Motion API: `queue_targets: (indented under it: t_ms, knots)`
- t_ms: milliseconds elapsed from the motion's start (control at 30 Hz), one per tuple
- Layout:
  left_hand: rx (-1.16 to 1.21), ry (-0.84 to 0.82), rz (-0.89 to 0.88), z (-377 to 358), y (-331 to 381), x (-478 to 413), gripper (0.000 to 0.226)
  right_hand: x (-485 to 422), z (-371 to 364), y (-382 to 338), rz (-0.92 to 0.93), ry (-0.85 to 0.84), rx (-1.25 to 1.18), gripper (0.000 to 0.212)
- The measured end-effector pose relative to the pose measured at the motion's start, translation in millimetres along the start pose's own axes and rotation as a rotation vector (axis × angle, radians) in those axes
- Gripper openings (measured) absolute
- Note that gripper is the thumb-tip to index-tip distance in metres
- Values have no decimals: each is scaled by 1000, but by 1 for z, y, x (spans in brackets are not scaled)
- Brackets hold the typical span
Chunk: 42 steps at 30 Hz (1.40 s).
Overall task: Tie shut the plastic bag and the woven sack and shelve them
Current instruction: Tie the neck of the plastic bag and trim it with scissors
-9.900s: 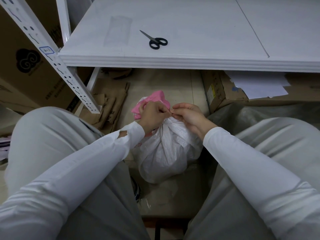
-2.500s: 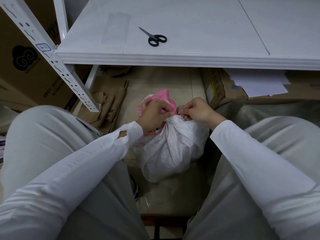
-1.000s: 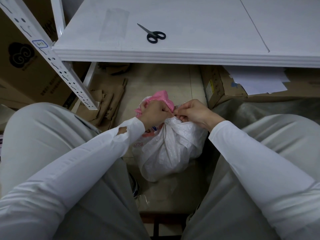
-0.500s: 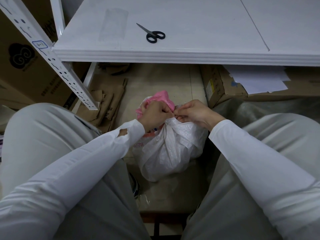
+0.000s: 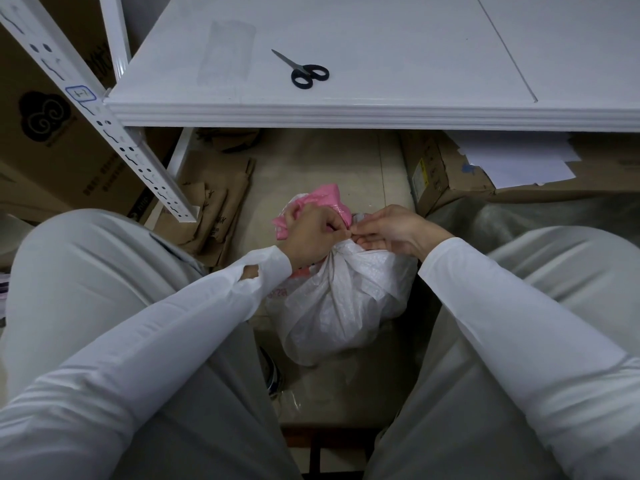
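A white woven sack (image 5: 341, 303) sits on the floor between my knees, its top gathered into a neck. Pink plastic (image 5: 325, 199) sticks up from that neck behind my fingers. My left hand (image 5: 310, 235) grips the gathered neck with curled fingers. My right hand (image 5: 391, 230) pinches the sack's top right beside it, fingertips meeting the left hand's. Whatever tie runs around the neck is hidden under my fingers. The white shelf (image 5: 381, 109) stands just beyond the sack.
Black-handled scissors (image 5: 303, 72) lie on the shelf. Under it are flattened brown cardboard (image 5: 214, 206) at left and a cardboard box (image 5: 446, 174) with white papers at right. A perforated white shelf post (image 5: 104, 129) and a big carton (image 5: 45, 133) stand at left.
Both hands stay at the sack's neck; over the last seconds the fingers shifted slightly and the neck looks drawn a little tighter. The sack has not moved.
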State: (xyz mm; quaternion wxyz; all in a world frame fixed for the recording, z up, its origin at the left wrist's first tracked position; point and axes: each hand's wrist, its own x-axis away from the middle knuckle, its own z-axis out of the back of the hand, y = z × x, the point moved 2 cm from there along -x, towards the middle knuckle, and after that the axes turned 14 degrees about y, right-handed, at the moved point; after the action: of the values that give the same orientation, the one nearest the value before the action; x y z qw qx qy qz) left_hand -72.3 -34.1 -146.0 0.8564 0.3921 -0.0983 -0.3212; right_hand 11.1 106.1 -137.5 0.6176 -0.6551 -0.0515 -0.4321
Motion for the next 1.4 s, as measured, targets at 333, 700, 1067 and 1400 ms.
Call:
queue_targets:
  t_ms: [333, 700, 1067, 1400]
  knots:
    - [-15, 19, -67, -7, -4, -3, 9, -1, 1, 0, -67, 65, -50, 17]
    - [-155, 140, -114, -5, -6, -4, 15, 0, 1, -3, -62, 59, -27, 11]
    - [-210, 215, -187, 1, 7, 5, 15, 2, -4, -3, 43, 65, 67, 3]
    - [-232, 171, -180, 4, 17, 2, 10, -1, -3, -2, 12, 32, 67, 4]
